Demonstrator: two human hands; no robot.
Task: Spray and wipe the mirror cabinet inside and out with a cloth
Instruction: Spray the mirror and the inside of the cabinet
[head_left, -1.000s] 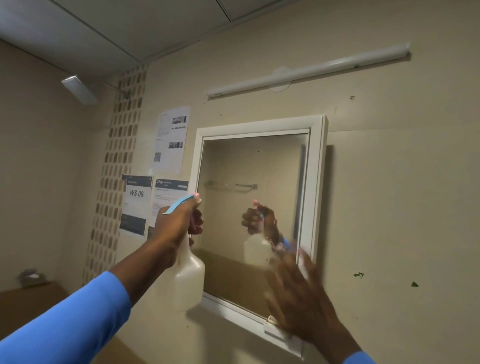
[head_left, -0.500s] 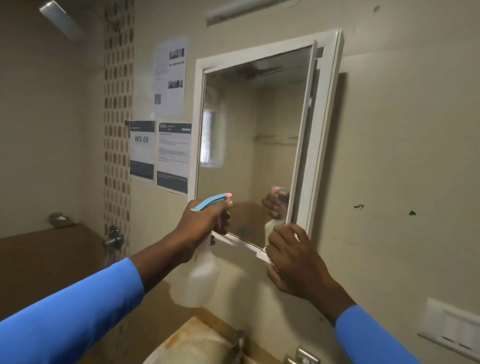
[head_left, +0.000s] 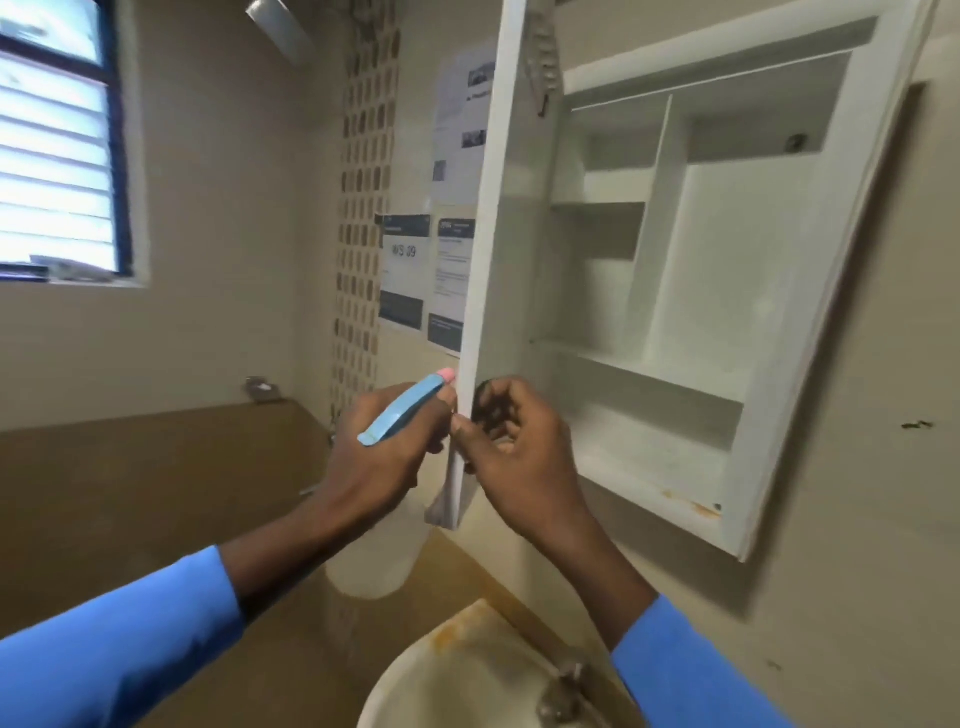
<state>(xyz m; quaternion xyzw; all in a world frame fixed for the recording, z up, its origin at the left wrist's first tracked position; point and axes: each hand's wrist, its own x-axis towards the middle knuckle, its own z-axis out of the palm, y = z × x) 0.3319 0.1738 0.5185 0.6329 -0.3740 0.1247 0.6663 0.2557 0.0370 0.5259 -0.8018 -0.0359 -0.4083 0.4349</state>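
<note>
In the mirror cabinet (head_left: 727, 260), top-right compartment: a small dark object (head_left: 795, 141).

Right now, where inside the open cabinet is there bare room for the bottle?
Bare: the bottom shelf and the tall compartment right of the divider. A dark object occupies the top right shelf. Crowded: the door edge, gripped by the right hand beside the left hand and its spray bottle.

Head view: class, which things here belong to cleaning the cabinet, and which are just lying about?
Job: spray bottle in left hand; door gripped by right hand; cabinet. No cloth shows.
Lying about: sink, tap, notices, window.
</note>
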